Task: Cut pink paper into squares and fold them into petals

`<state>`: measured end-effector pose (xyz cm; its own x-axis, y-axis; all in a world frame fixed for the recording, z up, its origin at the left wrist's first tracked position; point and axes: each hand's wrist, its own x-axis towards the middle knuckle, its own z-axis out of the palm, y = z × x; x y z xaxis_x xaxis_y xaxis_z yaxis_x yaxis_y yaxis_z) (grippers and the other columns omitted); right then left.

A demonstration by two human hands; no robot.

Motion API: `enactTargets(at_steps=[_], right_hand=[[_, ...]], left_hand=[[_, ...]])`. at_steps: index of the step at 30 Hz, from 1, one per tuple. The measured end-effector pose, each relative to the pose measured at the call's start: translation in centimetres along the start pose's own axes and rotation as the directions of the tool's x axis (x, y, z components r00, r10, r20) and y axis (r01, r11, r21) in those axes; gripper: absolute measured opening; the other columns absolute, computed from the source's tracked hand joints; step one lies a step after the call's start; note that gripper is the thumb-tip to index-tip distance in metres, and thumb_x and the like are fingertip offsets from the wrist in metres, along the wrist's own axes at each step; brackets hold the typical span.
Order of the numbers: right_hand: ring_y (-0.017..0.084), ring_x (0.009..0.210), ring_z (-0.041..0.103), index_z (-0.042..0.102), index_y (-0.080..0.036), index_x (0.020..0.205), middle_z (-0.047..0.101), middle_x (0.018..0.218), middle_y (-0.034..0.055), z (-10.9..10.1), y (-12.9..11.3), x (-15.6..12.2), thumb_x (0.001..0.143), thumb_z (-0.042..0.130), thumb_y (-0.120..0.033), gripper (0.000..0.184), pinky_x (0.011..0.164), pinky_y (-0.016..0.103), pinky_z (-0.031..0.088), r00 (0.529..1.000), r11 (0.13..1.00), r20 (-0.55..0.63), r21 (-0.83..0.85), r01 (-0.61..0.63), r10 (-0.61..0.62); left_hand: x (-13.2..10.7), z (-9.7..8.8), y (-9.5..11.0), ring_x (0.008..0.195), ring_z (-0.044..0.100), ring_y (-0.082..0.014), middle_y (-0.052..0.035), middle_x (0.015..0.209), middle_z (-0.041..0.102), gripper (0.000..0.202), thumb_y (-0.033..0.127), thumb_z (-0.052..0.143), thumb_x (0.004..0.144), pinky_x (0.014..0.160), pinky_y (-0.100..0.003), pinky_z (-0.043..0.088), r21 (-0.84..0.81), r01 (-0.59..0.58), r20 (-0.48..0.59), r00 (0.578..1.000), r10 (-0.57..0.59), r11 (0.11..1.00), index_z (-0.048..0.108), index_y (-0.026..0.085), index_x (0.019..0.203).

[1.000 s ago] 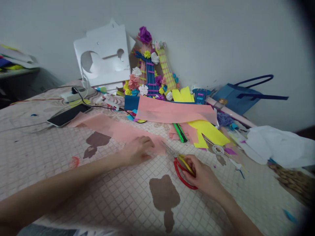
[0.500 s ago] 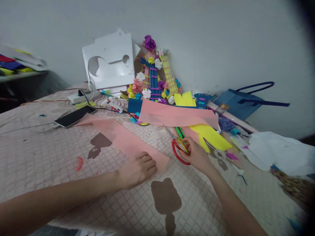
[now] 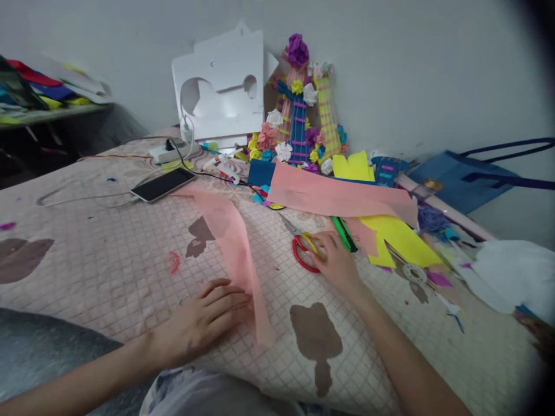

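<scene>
My left hand (image 3: 208, 315) is over the near part of a long pink paper strip (image 3: 234, 237), fingers long and close together, thumb hidden. Beside its fingertips the strip bends and its edge stands up. My right hand (image 3: 336, 260) is closed at the yellow handle of a pair of scissors (image 3: 299, 236) with one red and one yellow loop. Their blades point away and to the left, low over the tablecloth. A green box cutter (image 3: 344, 234) lies just beyond the right hand.
A wider pink sheet (image 3: 342, 193) and yellow paper (image 3: 403, 240) lie beyond the hands. A phone (image 3: 162, 185) and power strip (image 3: 167, 151) sit at the left. Paper-flower decorations (image 3: 299, 127) and a white foam board (image 3: 221, 98) lean by the wall. A blue bag (image 3: 468, 179) is at the right.
My left hand has moved nearer and left, and the pink strip's near end has swung along and bent. The scissors have shifted left, away from the box cutter, with my right hand.
</scene>
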<state>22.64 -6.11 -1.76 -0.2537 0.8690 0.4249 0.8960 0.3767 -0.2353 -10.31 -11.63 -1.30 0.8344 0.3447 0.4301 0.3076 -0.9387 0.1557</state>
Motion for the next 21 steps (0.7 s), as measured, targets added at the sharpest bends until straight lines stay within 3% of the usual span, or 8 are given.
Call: enactTargets(at_steps=[2, 5, 9, 13, 17, 19, 21], right_hand=[[0.026, 0.110, 0.053, 0.046, -0.024, 0.122, 0.055, 0.116, 0.0113, 0.0, -1.3, -0.3, 0.086, 0.054, -0.024, 0.037, 0.092, 0.044, 0.046, 0.989, 0.985, -0.033, 0.086, 0.149, -0.146], [0.024, 0.109, 0.053, 0.043, -0.026, 0.130, 0.051, 0.127, 0.0119, 0.6, -3.6, 0.1, 0.086, 0.052, -0.016, 0.046, 0.092, 0.043, 0.046, 0.921, 0.917, 0.092, 0.171, 0.359, -0.378], [0.019, 0.098, 0.058, 0.050, -0.031, 0.128, 0.045, 0.139, 0.0092, 2.0, -5.5, 1.6, 0.087, 0.043, -0.005, 0.049, 0.084, 0.039, 0.050, 0.850, 0.871, 0.199, 0.171, 0.461, -0.488], [0.021, 0.103, 0.058, 0.062, -0.023, 0.104, 0.057, 0.128, 0.0085, 2.6, -5.6, 2.4, 0.089, 0.046, -0.009, 0.025, 0.088, 0.039, 0.049, 0.820, 0.839, 0.185, 0.180, 0.514, -0.542], [0.020, 0.102, 0.060, 0.061, -0.021, 0.099, 0.065, 0.114, 0.0082, 2.3, -5.0, 1.3, 0.092, 0.047, -0.013, 0.018, 0.086, 0.038, 0.051, 0.816, 0.801, 0.085, 0.274, 0.533, -0.572], [0.019, 0.102, 0.061, 0.059, -0.022, 0.102, 0.066, 0.114, 0.0083, 2.0, -4.9, 0.3, 0.091, 0.048, -0.014, 0.018, 0.087, 0.038, 0.051, 0.826, 0.798, 0.069, 0.312, 0.516, -0.560], [0.019, 0.102, 0.061, 0.059, -0.022, 0.101, 0.066, 0.112, 0.0081, 1.5, -5.0, -0.6, 0.089, 0.049, -0.011, 0.019, 0.087, 0.038, 0.051, 0.826, 0.786, 0.057, 0.350, 0.509, -0.561]], left_hand=[[0.3, 0.4, 0.1, 0.113, 0.054, -0.0185, -0.0079, 0.116, 0.064, 0.029, 0.011, 0.036, 0.096, 0.104, -0.040, 0.037, -0.018, 0.039, -0.002, 0.999, -0.039, 0.999, 0.055, 0.016, 0.117], [0.9, 0.7, 0.0, 0.109, 0.056, -0.0189, -0.0058, 0.113, 0.066, 0.024, 0.013, 0.040, 0.095, 0.101, -0.041, 0.038, -0.028, 0.059, 0.005, 0.998, -0.059, 0.998, 0.058, 0.018, 0.111], [0.7, 0.2, -0.8, 0.110, 0.056, -0.0200, -0.0098, 0.119, 0.063, 0.029, 0.009, 0.040, 0.093, 0.098, -0.041, 0.041, -0.006, 0.086, 0.002, 0.996, -0.086, 0.996, 0.055, 0.016, 0.117], [-0.4, 0.0, -2.8, 0.112, 0.054, -0.0223, -0.0093, 0.121, 0.061, 0.031, 0.010, 0.043, 0.091, 0.094, -0.041, 0.044, 0.051, 0.285, -0.017, 0.959, -0.284, 0.957, 0.054, 0.018, 0.118], [-1.1, 0.5, -7.5, 0.103, 0.058, -0.0208, -0.0103, 0.116, 0.060, 0.024, 0.016, 0.048, 0.088, 0.089, -0.038, 0.048, -0.015, 0.491, -0.189, 0.854, -0.485, 0.871, 0.056, 0.017, 0.111], [-1.0, 0.4, -10.6, 0.084, 0.062, -0.0158, -0.0106, 0.108, 0.060, 0.021, 0.020, 0.048, 0.087, 0.077, -0.034, 0.052, -0.120, 0.597, -0.261, 0.752, -0.605, 0.793, 0.057, 0.015, 0.104], [-0.6, -0.2, -13.6, 0.078, 0.061, -0.0147, -0.0106, 0.107, 0.056, 0.027, 0.027, 0.053, 0.083, 0.070, -0.031, 0.053, -0.196, 0.702, -0.264, 0.635, -0.726, 0.685, 0.055, 0.014, 0.107]])
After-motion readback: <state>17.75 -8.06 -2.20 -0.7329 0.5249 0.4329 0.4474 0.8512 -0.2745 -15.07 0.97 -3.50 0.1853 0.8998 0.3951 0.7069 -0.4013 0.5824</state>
